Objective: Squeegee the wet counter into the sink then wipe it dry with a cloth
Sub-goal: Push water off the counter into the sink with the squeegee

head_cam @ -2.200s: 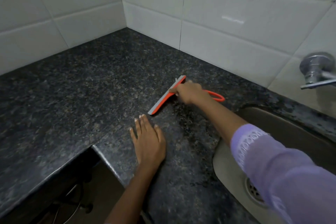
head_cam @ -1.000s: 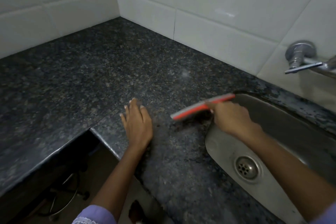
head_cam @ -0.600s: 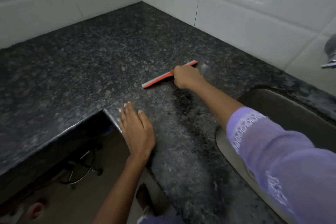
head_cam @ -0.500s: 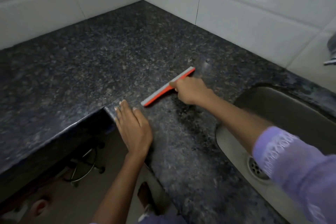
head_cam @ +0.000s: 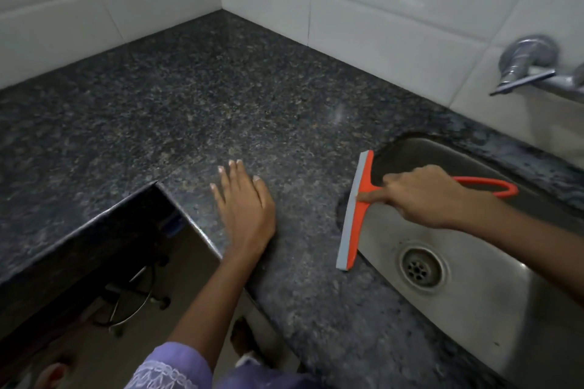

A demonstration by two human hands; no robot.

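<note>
Gripping squeegee point(head_cam: 353, 211) in right hand point(head_cam: 423, 196) at sink point(head_cam: 474, 309) lip | left hand point(head_cam: 245, 208) lying flat, fingers released, on counter point(head_cam: 189, 123) | risking leaving water behind if lifting blade early

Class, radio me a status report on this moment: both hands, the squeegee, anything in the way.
Left hand flat on counter. Right hand grips squeegee, blade at sink edge. No cloth in view; nothing blocking.

Your orange squeegee point(head_cam: 358, 210) with its grey rubber blade stands along the left rim of the steel sink point(head_cam: 493, 303), blade running from 12 to 6 o'clock and its looped handle pointing toward 3 o'clock over the basin. The dark speckled granite counter point(head_cam: 196, 110) spreads from 9 to 12 o'clock of it.
</note>
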